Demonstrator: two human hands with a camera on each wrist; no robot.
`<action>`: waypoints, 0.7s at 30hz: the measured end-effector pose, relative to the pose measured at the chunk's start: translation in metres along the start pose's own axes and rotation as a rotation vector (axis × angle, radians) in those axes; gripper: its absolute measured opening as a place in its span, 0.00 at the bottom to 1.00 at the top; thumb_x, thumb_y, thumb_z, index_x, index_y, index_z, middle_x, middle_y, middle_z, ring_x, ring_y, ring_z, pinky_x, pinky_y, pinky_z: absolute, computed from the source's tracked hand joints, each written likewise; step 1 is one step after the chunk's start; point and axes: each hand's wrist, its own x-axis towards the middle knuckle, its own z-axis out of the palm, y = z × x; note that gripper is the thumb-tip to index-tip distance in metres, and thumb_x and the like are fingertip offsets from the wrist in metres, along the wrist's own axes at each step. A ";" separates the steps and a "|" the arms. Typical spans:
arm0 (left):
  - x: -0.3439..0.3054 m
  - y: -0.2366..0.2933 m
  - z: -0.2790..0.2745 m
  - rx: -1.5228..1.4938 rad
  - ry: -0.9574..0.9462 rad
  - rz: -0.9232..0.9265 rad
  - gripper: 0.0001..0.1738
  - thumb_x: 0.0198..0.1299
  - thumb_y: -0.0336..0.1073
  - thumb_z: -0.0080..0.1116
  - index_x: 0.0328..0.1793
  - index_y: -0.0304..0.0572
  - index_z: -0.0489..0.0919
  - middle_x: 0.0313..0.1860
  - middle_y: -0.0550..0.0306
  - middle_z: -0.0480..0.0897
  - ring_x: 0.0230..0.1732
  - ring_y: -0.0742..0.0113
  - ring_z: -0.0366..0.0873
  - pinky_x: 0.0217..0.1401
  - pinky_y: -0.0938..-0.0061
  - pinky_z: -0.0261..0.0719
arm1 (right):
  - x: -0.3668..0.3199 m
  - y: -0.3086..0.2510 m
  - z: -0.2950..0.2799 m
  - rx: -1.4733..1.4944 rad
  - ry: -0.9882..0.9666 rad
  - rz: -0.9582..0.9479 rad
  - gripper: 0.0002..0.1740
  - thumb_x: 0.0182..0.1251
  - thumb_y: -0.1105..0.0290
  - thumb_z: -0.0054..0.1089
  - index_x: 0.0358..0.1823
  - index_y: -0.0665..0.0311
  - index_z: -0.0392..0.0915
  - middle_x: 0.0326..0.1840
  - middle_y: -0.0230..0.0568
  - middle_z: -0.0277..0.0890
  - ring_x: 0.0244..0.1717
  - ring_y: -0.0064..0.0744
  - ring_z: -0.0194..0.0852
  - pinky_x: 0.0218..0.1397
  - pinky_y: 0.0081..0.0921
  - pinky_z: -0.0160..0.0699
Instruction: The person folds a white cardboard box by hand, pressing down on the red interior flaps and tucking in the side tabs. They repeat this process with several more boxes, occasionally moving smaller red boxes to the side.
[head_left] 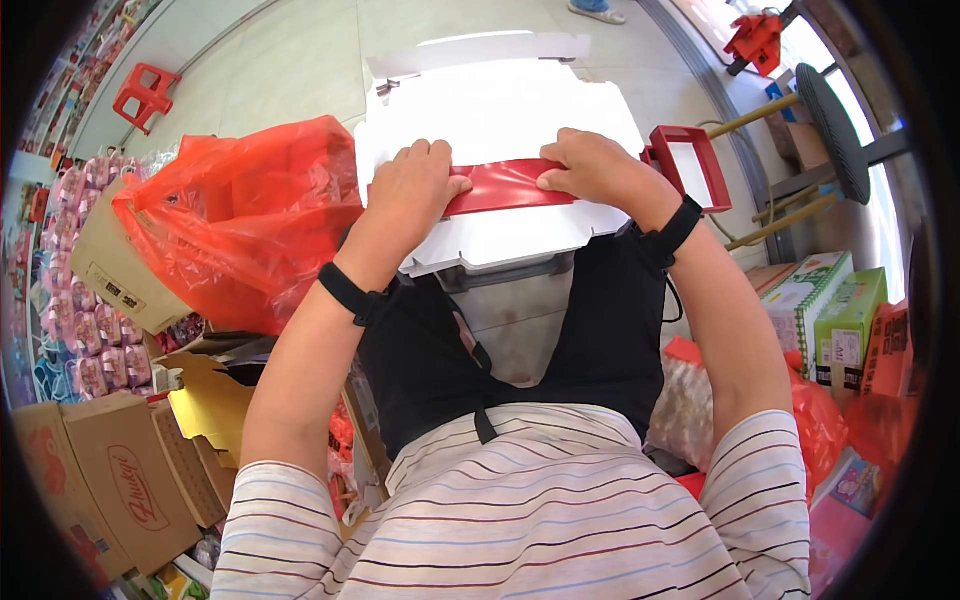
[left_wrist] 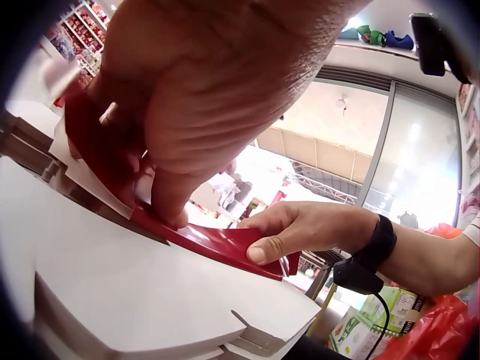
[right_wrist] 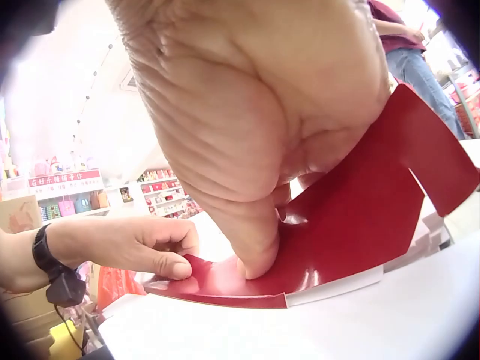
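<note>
A glossy red card piece (head_left: 505,186) with folded edges lies across a stack of white die-cut card sheets (head_left: 500,105) in front of the person. My left hand (head_left: 412,190) grips its left part, thumb on the near side and fingers over the far side. At the right part, my right hand (head_left: 600,175) pinches it the same way. The left wrist view shows the right thumb (left_wrist: 261,253) pressed on the red surface. In the right wrist view a red flap (right_wrist: 439,154) sticks up beyond the right hand, whose palm hides part of the card.
A red open box with a white inside (head_left: 712,175) stands right of the stack. To the left lies a large red plastic bag (head_left: 260,210) against a cardboard carton (head_left: 125,260). A round-topped stool (head_left: 832,135) and green boxes (head_left: 850,320) are on the right.
</note>
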 end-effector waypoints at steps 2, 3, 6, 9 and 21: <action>-0.002 -0.001 0.004 0.053 0.132 0.079 0.18 0.69 0.46 0.68 0.54 0.41 0.82 0.51 0.50 0.84 0.57 0.48 0.83 0.59 0.54 0.79 | 0.001 0.000 0.002 -0.016 0.007 0.000 0.19 0.71 0.56 0.67 0.47 0.68 0.86 0.45 0.53 0.80 0.49 0.53 0.81 0.55 0.45 0.78; -0.002 -0.003 0.007 0.029 0.111 0.128 0.18 0.68 0.46 0.69 0.55 0.42 0.83 0.52 0.51 0.84 0.59 0.49 0.82 0.61 0.55 0.78 | 0.001 -0.001 0.001 -0.019 -0.005 0.006 0.19 0.70 0.57 0.67 0.47 0.68 0.86 0.46 0.53 0.80 0.50 0.53 0.81 0.55 0.45 0.79; -0.003 -0.008 0.010 -0.055 0.087 0.259 0.21 0.65 0.45 0.72 0.58 0.43 0.84 0.54 0.53 0.84 0.61 0.51 0.80 0.64 0.56 0.76 | 0.000 -0.005 -0.003 -0.040 -0.015 0.031 0.18 0.69 0.58 0.69 0.47 0.67 0.84 0.46 0.52 0.80 0.51 0.54 0.81 0.56 0.45 0.79; -0.012 -0.010 0.006 -0.131 0.116 0.339 0.23 0.63 0.45 0.73 0.61 0.43 0.84 0.56 0.52 0.84 0.60 0.51 0.80 0.65 0.57 0.76 | -0.008 -0.008 -0.002 -0.120 0.099 0.003 0.18 0.64 0.61 0.74 0.49 0.65 0.83 0.47 0.50 0.79 0.52 0.53 0.80 0.57 0.46 0.79; -0.006 -0.017 -0.003 -0.076 0.020 0.468 0.28 0.61 0.44 0.75 0.63 0.36 0.83 0.54 0.49 0.83 0.57 0.49 0.80 0.66 0.57 0.80 | -0.023 -0.014 0.035 -0.249 0.426 -0.365 0.22 0.56 0.58 0.81 0.43 0.65 0.83 0.44 0.43 0.78 0.50 0.46 0.79 0.57 0.40 0.81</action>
